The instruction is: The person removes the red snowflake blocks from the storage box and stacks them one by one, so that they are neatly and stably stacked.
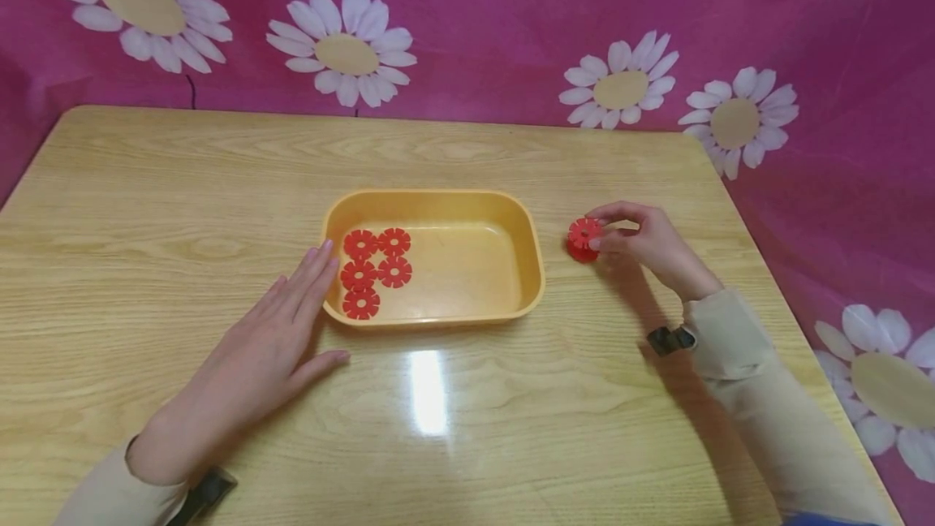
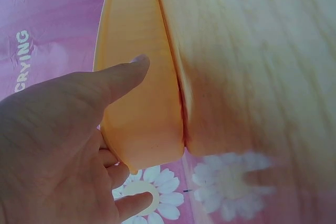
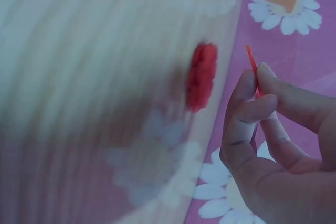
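Observation:
A yellow tray (image 1: 467, 266) stands mid-table with several red notched discs (image 1: 395, 272) lying flat in its left part. My left hand (image 1: 263, 347), fingers extended, rests against the tray's left end; the left wrist view shows this hand (image 2: 68, 119) beside the tray's outer wall (image 2: 142, 103). Right of the tray, my right hand (image 1: 650, 246) pinches one red disc (image 1: 584, 232) above a small red stack (image 1: 582, 252). In the right wrist view the hand (image 3: 278, 140) holds the disc (image 3: 250, 56) edge-on by thumb and fingers, apart from the stack (image 3: 202, 77) on the table.
The wooden table (image 1: 219, 177) extends around the tray. Behind it hangs a magenta cloth (image 1: 482, 31) with white daisies, which also shows past the table's right edge. A bright light reflection lies on the tabletop in front of the tray.

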Tool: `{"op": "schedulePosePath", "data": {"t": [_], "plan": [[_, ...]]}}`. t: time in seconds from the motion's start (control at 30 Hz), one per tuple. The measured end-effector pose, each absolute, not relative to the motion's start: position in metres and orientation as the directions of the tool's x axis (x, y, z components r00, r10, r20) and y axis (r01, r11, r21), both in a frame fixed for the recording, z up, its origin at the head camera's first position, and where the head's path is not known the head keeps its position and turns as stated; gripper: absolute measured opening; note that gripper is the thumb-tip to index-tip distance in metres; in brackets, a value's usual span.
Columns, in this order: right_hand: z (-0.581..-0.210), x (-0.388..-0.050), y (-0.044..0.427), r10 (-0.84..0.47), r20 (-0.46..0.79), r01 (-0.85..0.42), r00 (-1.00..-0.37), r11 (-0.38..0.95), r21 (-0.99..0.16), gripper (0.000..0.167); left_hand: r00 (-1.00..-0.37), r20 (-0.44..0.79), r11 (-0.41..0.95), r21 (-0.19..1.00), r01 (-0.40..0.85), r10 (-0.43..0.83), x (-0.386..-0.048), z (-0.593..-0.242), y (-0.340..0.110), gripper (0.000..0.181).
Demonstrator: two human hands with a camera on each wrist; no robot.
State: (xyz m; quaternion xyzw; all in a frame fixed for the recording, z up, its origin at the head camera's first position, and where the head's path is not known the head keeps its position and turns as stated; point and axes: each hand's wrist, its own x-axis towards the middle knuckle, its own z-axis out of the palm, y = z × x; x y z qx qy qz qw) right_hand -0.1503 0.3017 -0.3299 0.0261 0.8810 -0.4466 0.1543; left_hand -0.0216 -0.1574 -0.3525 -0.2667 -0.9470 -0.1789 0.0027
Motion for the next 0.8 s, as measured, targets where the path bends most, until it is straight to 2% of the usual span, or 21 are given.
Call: {"op": "schedulePosePath", "data": {"t": [0.33, 0.6, 0.8], "plan": [[-0.342, -0.147, 0.311, -0.076, -0.326, 0.207, -0.942, 0.634, -0.745, 0.045, -0.849, 0.129, 0.789, 0.318, 0.525, 0.513, -0.022, -0.355, -0.158, 0.101], [-0.337, -0.147, 0.303, -0.080, -0.204, 0.102, -0.976, 0.658, -0.746, 0.042, -0.848, 0.133, 0.790, 0.315, 0.526, 0.512, -0.022, -0.355, -0.158, 0.101], [-0.329, -0.150, 0.271, -0.137, -0.072, -0.018, -0.988, 0.565, -0.825, 0.035, -0.849, 0.127, 0.792, 0.312, 0.524, 0.512, -0.021, -0.354, -0.157, 0.101]]}}
